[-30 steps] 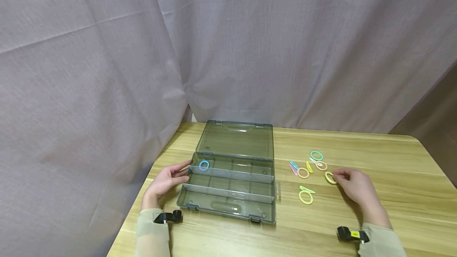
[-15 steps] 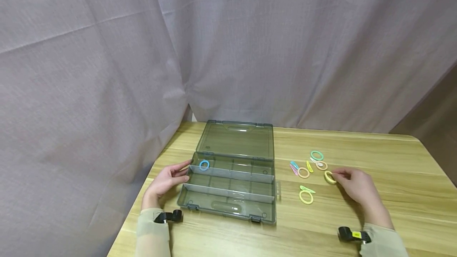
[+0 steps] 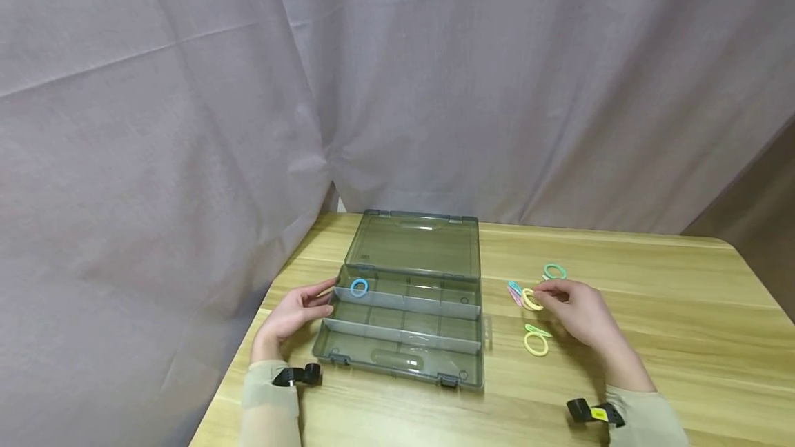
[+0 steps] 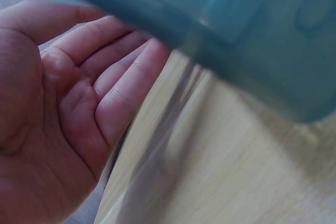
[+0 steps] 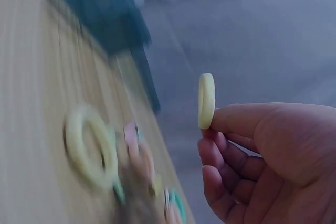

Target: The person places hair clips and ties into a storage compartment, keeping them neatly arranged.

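Observation:
Between the thumb and fingertip of my right hand [image 3: 577,305] a pale yellow hair tie [image 5: 207,100] is pinched, lifted above the table. Under it in the head view lie pink and blue hair clips [image 3: 515,291]; an orange hair tie there is mostly hidden. Another yellow hair tie [image 3: 536,344] lies nearer the front, touching a green snap clip [image 3: 537,330]. At the left, my left hand [image 3: 292,316] touches the left side of a clear grey compartment box [image 3: 397,368], its fingers loosely extended. A blue hair tie [image 3: 359,287] sits in the box's back-left compartment.
The box's lid [image 3: 422,243] lies opened back toward the grey curtain [image 3: 435,88]. A green hair tie [image 3: 555,272] lies behind my right hand, which partly covers other small pieces. The wooden table [image 3: 695,316] extends to the right.
My right hand has lifted the yellow hair tie off the table and moved left over the clips. The left hand stays at the box. The head view has shifted slightly.

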Action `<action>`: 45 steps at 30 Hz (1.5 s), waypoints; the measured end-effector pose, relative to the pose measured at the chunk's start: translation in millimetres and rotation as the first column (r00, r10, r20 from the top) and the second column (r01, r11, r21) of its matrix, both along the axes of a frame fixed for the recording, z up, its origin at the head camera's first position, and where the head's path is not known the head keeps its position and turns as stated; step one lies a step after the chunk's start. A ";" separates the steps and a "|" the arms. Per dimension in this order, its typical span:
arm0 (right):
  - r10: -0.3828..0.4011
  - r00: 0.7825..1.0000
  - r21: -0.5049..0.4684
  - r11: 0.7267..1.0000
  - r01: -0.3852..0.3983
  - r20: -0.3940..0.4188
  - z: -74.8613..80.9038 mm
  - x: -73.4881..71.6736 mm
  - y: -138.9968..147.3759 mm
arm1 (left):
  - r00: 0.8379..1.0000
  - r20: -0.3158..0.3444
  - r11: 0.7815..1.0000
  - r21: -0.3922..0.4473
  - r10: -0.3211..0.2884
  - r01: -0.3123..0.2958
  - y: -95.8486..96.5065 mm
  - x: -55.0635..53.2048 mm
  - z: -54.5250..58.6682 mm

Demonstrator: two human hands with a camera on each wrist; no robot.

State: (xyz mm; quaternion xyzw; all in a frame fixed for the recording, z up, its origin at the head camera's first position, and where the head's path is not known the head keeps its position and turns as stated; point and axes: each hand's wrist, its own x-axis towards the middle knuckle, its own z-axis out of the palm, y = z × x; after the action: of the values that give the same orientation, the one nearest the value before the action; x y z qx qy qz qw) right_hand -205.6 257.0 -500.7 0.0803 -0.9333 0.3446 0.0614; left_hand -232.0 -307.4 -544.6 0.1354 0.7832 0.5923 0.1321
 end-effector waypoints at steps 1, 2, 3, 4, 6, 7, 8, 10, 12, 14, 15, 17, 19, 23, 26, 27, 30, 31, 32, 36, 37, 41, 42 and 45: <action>0.025 1.000 -0.009 1.000 -0.025 -0.010 3.5 -3.1 -9.0 | 1.000 0.000 1.000 0.005 -0.001 0.001 0.5 -0.7 0.2; 0.051 0.998 -0.020 0.999 -0.051 -0.021 6.8 -6.7 -18.3 | 1.000 0.000 1.000 0.007 0.000 0.000 0.7 -1.1 0.5; 0.079 0.996 -0.029 0.996 -0.080 -0.035 10.0 -10.9 -27.9 | 1.000 0.004 1.000 0.011 0.004 -0.004 0.9 -1.6 1.1; 0.106 0.993 -0.035 0.994 -0.107 -0.044 13.3 -15.4 -37.8 | 1.000 0.005 1.000 0.015 0.004 -0.004 0.8 -1.9 1.4; 0.163 0.985 -0.038 0.985 -0.166 -0.063 19.7 -25.5 -58.7 | 1.000 0.011 1.000 0.020 0.009 -0.009 0.5 -2.5 2.1; 0.193 0.978 -0.033 0.980 -0.196 -0.073 21.9 -30.8 -69.5 | 1.000 0.012 1.000 0.021 0.010 -0.010 0.5 -2.8 2.5; 0.224 0.971 -0.021 0.974 -0.226 -0.078 24.2 -36.2 -80.9 | 1.000 0.013 1.000 0.022 0.010 -0.010 0.4 -2.8 2.9; 0.285 0.955 0.011 0.958 -0.285 -0.086 26.9 -47.7 -104.7 | 1.000 0.013 1.000 0.022 0.008 -0.008 0.0 -2.9 3.4; 0.343 0.936 0.048 0.939 -0.340 -0.085 28.0 -58.0 -130.0 | 1.000 0.007 1.000 0.017 0.005 -0.005 -0.9 -3.2 3.5; 0.386 0.920 0.086 0.921 -0.379 -0.076 27.3 -67.7 -154.7 | 1.000 0.005 1.000 0.013 0.006 -0.006 -1.2 -3.4 3.4; 0.404 0.912 0.105 0.912 -0.395 -0.071 26.5 -72.0 -166.4 | 1.000 0.003 1.000 0.011 0.005 -0.005 -1.2 -3.5 3.3; 0.430 0.901 0.140 0.897 -0.420 -0.054 24.8 -79.2 -188.4 | 1.000 -0.001 1.000 0.008 0.003 -0.003 -0.9 -3.3 3.0; 0.459 0.887 0.172 0.878 -0.446 -0.044 23.3 -85.8 -207.5 | 1.000 0.002 1.000 0.005 0.008 -0.008 -0.4 -2.5 3.2; 0.490 0.871 0.256 0.848 -0.465 -0.039 20.7 -95.4 -235.1 | 1.000 0.001 1.000 0.007 0.011 -0.011 1.0 0.3 4.1; 0.492 0.869 0.292 0.839 -0.460 -0.044 18.5 -100.6 -248.6 | 1.000 0.011 1.000 0.018 0.013 -0.013 2.2 2.7 5.5; 0.494 0.869 0.297 0.837 -0.460 -0.044 17.9 -102.0 -252.0 | 1.000 0.013 1.000 0.019 0.014 -0.014 2.6 3.4 5.9; 0.516 0.856 0.312 0.820 -0.480 -0.039 17.3 -104.5 -260.6 | 1.000 0.019 1.000 0.020 0.016 -0.016 3.7 4.4 6.9; 0.532 0.846 0.325 0.808 -0.492 -0.042 17.2 -105.5 -263.1 | 1.000 0.019 1.000 0.021 0.016 -0.017 3.7 4.2 7.0; 0.551 0.833 0.343 0.792 -0.505 -0.045 17.2 -106.4 -265.3 | 1.000 0.018 1.000 0.021 0.017 -0.017 3.7 3.9 7.1; 0.619 0.784 0.433 0.723 -0.539 -0.058 17.0 -107.9 -271.6 | 1.000 0.022 0.999 0.031 0.011 -0.012 4.2 3.1 6.8; 0.632 0.773 0.454 0.706 -0.543 -0.058 16.7 -108.1 -272.6 | 1.000 0.022 0.999 0.035 0.009 -0.009 4.4 3.1 6.7; 0.658 0.751 0.505 0.665 -0.549 -0.050 16.3 -108.4 -274.9 | 1.000 0.023 0.999 0.048 0.007 -0.008 4.5 2.9 5.6; 0.664 0.746 0.517 0.657 -0.549 -0.053 16.4 -108.3 -275.2 | 1.000 0.023 0.999 0.048 0.009 -0.010 4.3 2.9 5.2; 0.687 0.723 0.557 0.628 -0.544 -0.068 16.1 -108.6 -275.6 | 1.000 0.023 0.999 0.048 0.011 -0.012 3.3 3.3 4.4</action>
State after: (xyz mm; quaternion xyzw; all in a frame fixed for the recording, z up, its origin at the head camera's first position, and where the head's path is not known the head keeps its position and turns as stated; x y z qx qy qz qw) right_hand -314.2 -18.5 -484.6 0.4574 -0.8849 0.0758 0.0440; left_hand -228.8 -304.1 -540.2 0.1271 0.7679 0.6134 0.1342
